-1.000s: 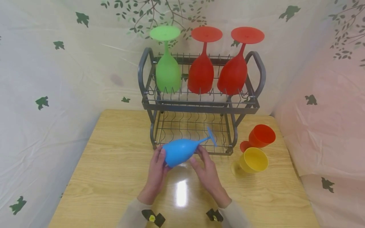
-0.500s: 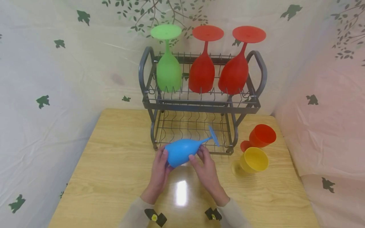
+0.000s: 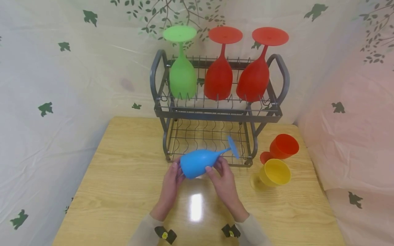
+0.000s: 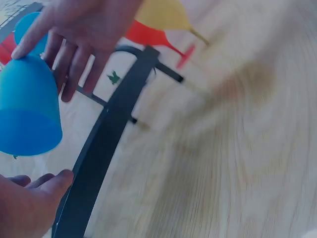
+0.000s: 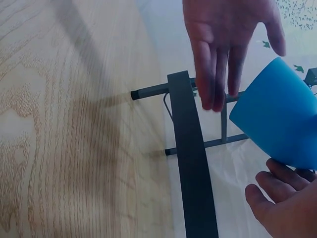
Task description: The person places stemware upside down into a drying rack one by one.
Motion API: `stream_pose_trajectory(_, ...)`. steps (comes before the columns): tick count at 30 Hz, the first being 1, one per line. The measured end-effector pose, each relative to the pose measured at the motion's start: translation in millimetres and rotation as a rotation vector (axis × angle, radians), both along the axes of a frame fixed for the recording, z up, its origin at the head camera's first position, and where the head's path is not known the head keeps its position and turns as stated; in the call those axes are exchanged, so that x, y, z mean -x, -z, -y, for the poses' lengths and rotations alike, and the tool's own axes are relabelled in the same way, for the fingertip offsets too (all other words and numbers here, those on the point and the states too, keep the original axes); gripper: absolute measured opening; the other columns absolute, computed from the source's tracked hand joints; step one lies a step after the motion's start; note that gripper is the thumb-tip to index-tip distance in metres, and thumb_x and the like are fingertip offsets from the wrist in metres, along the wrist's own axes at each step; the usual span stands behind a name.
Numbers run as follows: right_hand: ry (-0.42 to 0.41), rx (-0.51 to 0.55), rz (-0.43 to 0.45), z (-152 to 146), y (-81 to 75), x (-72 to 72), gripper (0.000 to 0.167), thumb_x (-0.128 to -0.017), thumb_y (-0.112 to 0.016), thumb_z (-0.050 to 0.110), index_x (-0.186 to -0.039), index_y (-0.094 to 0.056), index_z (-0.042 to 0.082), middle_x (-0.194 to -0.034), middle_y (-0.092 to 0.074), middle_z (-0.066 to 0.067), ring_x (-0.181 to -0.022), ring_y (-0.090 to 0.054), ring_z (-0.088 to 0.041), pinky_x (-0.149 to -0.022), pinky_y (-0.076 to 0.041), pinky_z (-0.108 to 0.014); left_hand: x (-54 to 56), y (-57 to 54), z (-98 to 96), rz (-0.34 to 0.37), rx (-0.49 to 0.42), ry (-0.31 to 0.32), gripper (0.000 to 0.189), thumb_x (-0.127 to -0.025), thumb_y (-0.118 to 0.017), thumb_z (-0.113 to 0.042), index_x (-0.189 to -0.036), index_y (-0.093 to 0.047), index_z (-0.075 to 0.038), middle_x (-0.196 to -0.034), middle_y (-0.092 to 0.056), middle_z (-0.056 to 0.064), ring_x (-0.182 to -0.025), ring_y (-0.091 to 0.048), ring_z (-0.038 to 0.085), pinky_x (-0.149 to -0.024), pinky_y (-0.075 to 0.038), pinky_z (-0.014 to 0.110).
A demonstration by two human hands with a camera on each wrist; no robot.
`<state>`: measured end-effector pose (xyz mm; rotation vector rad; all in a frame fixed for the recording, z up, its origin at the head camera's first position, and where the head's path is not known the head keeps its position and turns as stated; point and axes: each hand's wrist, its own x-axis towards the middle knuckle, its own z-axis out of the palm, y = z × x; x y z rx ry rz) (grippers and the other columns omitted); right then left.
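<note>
Since the earlier frame the blue goblet (image 3: 197,164) has shifted slightly rightward in the head view, and the left hand's (image 3: 170,179) thumb has come off the bowl. The goblet slants at lower centre, mouth lower left, while the right hand (image 3: 224,181) grips near its stem, presumably leaving the mouth end free. Both forearms reach up from the bottom edge. At upper centre, green goblet (image 3: 183,77) and red goblets (image 3: 218,80) stand inverted on the rack (image 3: 218,117), probably because broad rims rest steadier.

Left wrist view: the right thumb presses the bowl at upper left; the left hand, lower left, is apart.

Right wrist view: left fingers hang straight at top; the right hand supports the bowl at lower right.
</note>
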<state>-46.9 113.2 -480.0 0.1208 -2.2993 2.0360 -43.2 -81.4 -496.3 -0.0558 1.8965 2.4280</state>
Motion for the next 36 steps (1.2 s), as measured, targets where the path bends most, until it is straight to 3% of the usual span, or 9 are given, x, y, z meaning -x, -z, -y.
stream_pose_trajectory(4, 0.006, 0.002, -0.001, 0, 0.3, 0.2, 0.058, -0.101, -0.069, 0.024, -0.148, -0.046, 0.002, -0.148, -0.055, -0.02, -0.137, -0.054, -0.038, -0.111, -0.043, -0.055, -2.2, 4.0, 7.9, -0.092, 0.199, -0.048, 0.057, -0.114, -0.033, -0.034, -0.155, -0.037, 0.006, -0.157, -0.045, 0.024, -0.142, -0.047, 0.039, -0.113, -0.044, 0.043)
stream_pose_trajectory(7, 0.006, 0.003, -0.008, 0, 0.3, 0.8, 0.059, -0.101, -0.069, 0.024, -0.149, -0.045, 0.001, -0.149, -0.054, -0.021, -0.137, -0.053, -0.039, -0.111, -0.044, -0.054, -4.6, 7.5, 14.9, -0.188, 0.386, -0.103, 0.048, -0.114, -0.037, -0.024, -0.153, -0.044, 0.003, -0.153, -0.051, 0.018, -0.14, -0.051, 0.034, -0.113, -0.043, 0.037)
stream_pose_trajectory(11, 0.013, -0.006, -0.016, 2, 0.6, 1.9, 0.06, -0.101, -0.069, 0.024, -0.15, -0.044, 0.001, -0.149, -0.054, -0.021, -0.137, -0.053, -0.039, -0.109, -0.045, -0.053, -6.7, 12.2, 25.3, -0.298, 0.569, -0.178, 0.043, -0.11, -0.043, -0.015, -0.149, -0.05, 0.002, -0.15, -0.056, 0.017, -0.139, -0.052, 0.033, -0.114, -0.041, 0.029)
stream_pose_trajectory(15, 0.017, -0.006, -0.023, 3, -0.2, 3.3, 0.061, -0.1, -0.07, 0.024, -0.151, -0.044, 0.002, -0.147, -0.056, -0.019, -0.137, -0.054, -0.038, -0.109, -0.046, -0.054, -6.9, 16.6, 35.0, -0.371, 0.692, -0.198, 0.045, -0.107, -0.046, -0.013, -0.15, -0.049, 0.002, -0.151, -0.054, 0.019, -0.142, -0.048, 0.035, -0.117, -0.036, 0.039)
stream_pose_trajectory(19, 0.014, 0.003, -0.027, 4, -1.0, 5.0, 0.061, -0.1, -0.07, 0.025, -0.151, -0.045, 0.002, -0.147, -0.056, -0.019, -0.136, -0.054, -0.037, -0.11, -0.044, -0.057, -6.5, 19.6, 43.7, -0.437, 0.825, -0.173, 0.053, -0.103, -0.049, -0.015, -0.153, -0.045, 0.001, -0.155, -0.049, 0.021, -0.144, -0.044, 0.04, -0.117, -0.034, 0.055)
stream_pose_trajectory(23, 0.018, 0.009, -0.033, 5, -0.1, 7.2, 0.062, -0.1, -0.071, 0.025, -0.151, -0.045, 0.003, -0.148, -0.056, -0.018, -0.136, -0.055, -0.037, -0.11, -0.044, -0.057, -4.4, 23.3, 51.0, -0.47, 0.966, -0.114, 0.061, -0.099, -0.053, -0.02, -0.155, -0.04, 0.003, -0.16, -0.041, 0.021, -0.148, -0.037, 0.041, -0.119, -0.027, 0.062)
stream_pose_trajectory(30, 0.023, 0.004, -0.038, 9, 0.4, 12.9, 0.061, -0.1, -0.071, 0.026, -0.151, -0.046, 0.006, -0.149, -0.056, -0.015, -0.136, -0.055, -0.034, -0.105, -0.051, -0.049, -2.8, 29.4, 56.8, -0.424, 1.262, 0.023, 0.075, -0.103, -0.053, -0.041, -0.159, -0.031, 0.004, -0.168, -0.024, 0.019, -0.154, -0.023, 0.04, -0.12, -0.02, 0.068)
stream_pose_trajectory(36, 0.028, -0.008, -0.038, 15, -3.0, 17.8, 0.063, -0.099, -0.071, 0.031, -0.152, -0.046, 0.006, -0.153, -0.052, -0.016, -0.139, -0.051, -0.036, -0.101, -0.053, -0.05, -2.5, 32.9, 56.8, -0.414, 1.393, 0.055, 0.081, -0.102, -0.054, -0.048, -0.158, -0.032, 0.006, -0.169, -0.023, 0.02, -0.155, -0.023, 0.04, -0.119, -0.021, 0.07)
